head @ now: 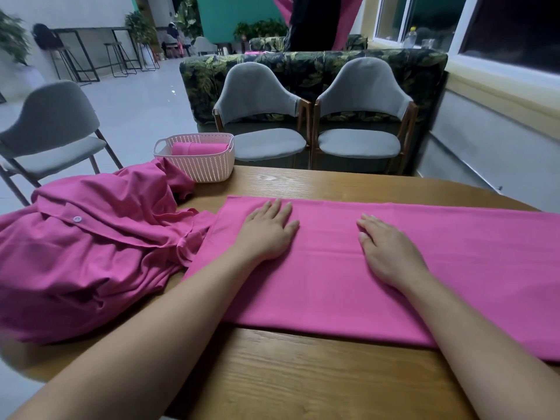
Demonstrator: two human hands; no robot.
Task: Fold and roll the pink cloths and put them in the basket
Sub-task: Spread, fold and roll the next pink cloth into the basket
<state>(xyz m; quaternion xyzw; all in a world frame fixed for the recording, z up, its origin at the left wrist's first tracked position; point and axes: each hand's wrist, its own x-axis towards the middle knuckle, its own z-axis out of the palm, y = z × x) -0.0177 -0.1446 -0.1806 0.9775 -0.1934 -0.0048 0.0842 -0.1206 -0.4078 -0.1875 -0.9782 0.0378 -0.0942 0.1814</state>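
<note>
Long folded pink cloth strip [394, 268] lies flat across wooden desk [303, 374], running off toward right edge. Your left hand [268, 231] and right hand [385, 250] rest flat mid-strip, fingers straight, gripping nothing. Smooth outward, square long edges, then roll tight from left end. Pale perforated plastic basket [197, 159] sits at far-left edge with pink roll [198, 148] inside. Crumpled pink cloth pile [91, 253] lies at left edge.

The flat cloth [394, 268] is bright pink, and so is the crumpled pile [91, 253], with one pale button [77, 219]. The basket [200, 166] is pale pink with rows of tiny slits. The table [303, 374] is brown with wood lines. The chairs [263, 98] are grey; the sofa [303, 65] has green leaves.
</note>
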